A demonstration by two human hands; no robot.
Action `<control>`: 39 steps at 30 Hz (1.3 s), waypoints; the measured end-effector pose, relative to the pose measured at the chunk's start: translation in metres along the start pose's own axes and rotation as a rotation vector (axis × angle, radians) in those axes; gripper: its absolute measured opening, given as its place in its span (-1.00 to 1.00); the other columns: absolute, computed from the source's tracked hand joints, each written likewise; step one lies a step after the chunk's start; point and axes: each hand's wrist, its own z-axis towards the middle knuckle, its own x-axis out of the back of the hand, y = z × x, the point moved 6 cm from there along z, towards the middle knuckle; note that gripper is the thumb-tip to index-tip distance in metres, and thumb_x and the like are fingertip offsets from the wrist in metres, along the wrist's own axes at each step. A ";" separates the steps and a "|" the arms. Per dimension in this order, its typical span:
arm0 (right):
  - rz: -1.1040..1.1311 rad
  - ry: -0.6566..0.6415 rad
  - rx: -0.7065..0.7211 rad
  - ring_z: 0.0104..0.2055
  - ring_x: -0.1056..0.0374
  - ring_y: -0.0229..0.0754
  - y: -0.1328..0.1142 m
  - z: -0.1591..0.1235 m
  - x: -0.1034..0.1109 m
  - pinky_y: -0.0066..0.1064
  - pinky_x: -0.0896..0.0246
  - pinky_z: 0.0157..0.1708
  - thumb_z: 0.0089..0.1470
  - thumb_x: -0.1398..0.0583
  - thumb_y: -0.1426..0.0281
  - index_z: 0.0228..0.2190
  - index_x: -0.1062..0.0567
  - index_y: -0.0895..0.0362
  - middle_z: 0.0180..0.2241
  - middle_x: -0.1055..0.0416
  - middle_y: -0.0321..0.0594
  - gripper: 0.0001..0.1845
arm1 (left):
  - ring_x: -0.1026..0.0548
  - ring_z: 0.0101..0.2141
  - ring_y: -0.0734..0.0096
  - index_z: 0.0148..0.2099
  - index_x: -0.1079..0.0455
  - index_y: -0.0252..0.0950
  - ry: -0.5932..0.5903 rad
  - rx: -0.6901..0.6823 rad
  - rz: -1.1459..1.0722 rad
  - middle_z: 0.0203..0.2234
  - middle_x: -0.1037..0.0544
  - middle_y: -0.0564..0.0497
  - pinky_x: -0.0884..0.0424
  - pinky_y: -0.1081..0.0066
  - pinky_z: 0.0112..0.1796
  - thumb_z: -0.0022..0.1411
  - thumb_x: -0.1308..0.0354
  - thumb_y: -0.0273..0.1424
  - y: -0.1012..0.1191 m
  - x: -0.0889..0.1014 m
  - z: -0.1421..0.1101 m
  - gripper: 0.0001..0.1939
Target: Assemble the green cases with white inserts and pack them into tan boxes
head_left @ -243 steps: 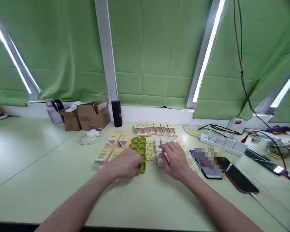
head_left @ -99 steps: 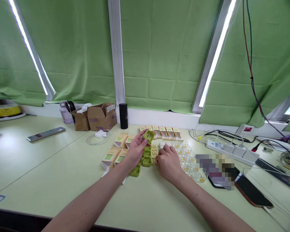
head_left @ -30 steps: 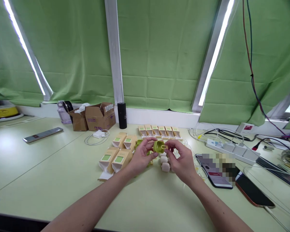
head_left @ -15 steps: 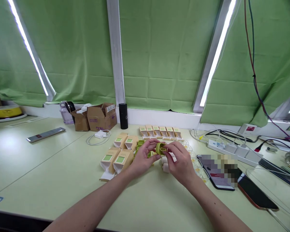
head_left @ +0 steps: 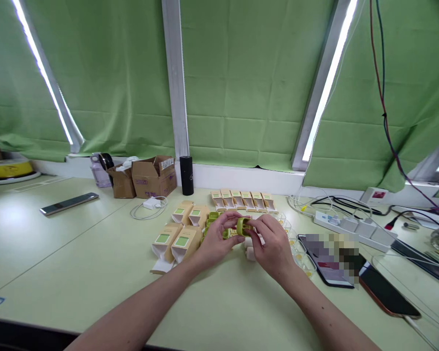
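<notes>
My left hand point(head_left: 219, 239) is closed round a small olive-green square plastic case point(head_left: 242, 226), held up over the table with its opening turned to the right. My right hand point(head_left: 272, 241) pinches at that opening; the small yellow looped piece in its fingertips is mostly hidden. Beneath the hands lie more green cases point(head_left: 212, 216) and several white rounded blocks point(head_left: 250, 253), partly covered. To the right of them are clear plastic covers point(head_left: 303, 261) with yellow spots. Kraft-paper boxes with green labels point(head_left: 186, 241) stand left of my left hand.
A row of similar small boxes point(head_left: 241, 200) stands at the back. On the right are a power strip point(head_left: 354, 229), phones point(head_left: 388, 292) and cables. Cardboard boxes point(head_left: 155, 178), a black cylinder point(head_left: 186, 175) and a white charger point(head_left: 152, 203) are at the back left.
My left hand has picked up a green case, and my right hand has gone from the white blocks to a yellow looped piece, brought into the case's opening. Lately the case has turned slightly.
</notes>
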 end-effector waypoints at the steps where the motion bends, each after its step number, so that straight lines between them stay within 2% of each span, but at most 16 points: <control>1: -0.003 -0.003 0.004 -0.29 -0.34 -0.09 0.000 0.000 -0.001 -0.27 -0.27 -0.29 0.31 -0.13 0.56 -0.19 -0.52 0.11 -0.35 -0.43 -0.16 -0.82 | -0.58 0.03 0.14 0.08 -0.38 -0.21 0.002 0.001 0.006 -0.03 -0.62 -0.12 -0.46 0.18 0.07 0.15 -0.45 -0.46 0.000 0.000 0.000 -0.51; 16: 0.077 0.019 0.050 -0.33 -0.27 -0.11 0.001 -0.001 -0.004 -0.28 -0.21 -0.31 0.31 -0.15 0.58 -0.27 -0.49 0.10 -0.40 -0.45 -0.19 -0.82 | -0.60 0.04 0.10 0.05 -0.42 -0.23 0.017 0.004 0.034 0.03 -0.61 -0.16 -0.52 0.22 -0.01 0.11 -0.44 -0.49 0.005 -0.001 0.000 -0.53; 23: 0.073 0.012 0.059 -0.34 -0.27 -0.11 0.003 -0.002 -0.005 -0.26 -0.22 -0.32 0.31 -0.13 0.58 -0.26 -0.50 0.09 -0.40 -0.46 -0.19 -0.81 | -0.60 0.06 0.08 0.06 -0.44 -0.23 0.013 0.013 0.041 0.03 -0.62 -0.16 -0.54 0.25 -0.05 0.11 -0.41 -0.51 0.005 -0.001 0.000 -0.54; 27: 0.073 -0.028 0.053 -0.31 -0.31 -0.08 0.004 -0.001 -0.004 -0.24 -0.26 -0.31 0.30 -0.16 0.54 -0.18 -0.50 0.08 -0.37 -0.48 -0.18 -0.84 | -0.57 0.09 0.07 0.08 -0.45 -0.22 0.016 0.002 0.052 0.05 -0.60 -0.16 -0.53 0.22 -0.01 0.12 -0.41 -0.51 0.008 0.001 0.001 -0.53; 34: 0.065 -0.081 0.030 -0.16 -0.43 0.02 0.001 0.000 0.001 -0.11 -0.40 -0.18 0.23 -0.15 0.57 0.08 -0.42 0.08 -0.18 -0.54 -0.08 -0.59 | -0.51 0.14 0.09 0.15 -0.44 -0.19 0.104 -0.065 0.066 0.11 -0.56 -0.15 -0.51 0.17 0.06 0.18 -0.41 -0.43 0.004 0.013 0.003 -0.51; 39: 0.102 -0.039 -0.003 0.17 -0.39 0.10 0.002 -0.001 0.000 0.03 -0.43 0.11 0.23 -0.17 0.54 0.21 -0.33 0.03 0.10 -0.46 0.01 -0.47 | -0.53 0.07 0.16 0.12 -0.49 -0.19 0.186 -0.151 0.221 0.06 -0.58 -0.11 -0.42 0.13 0.17 0.15 -0.43 -0.44 0.005 0.020 0.004 -0.53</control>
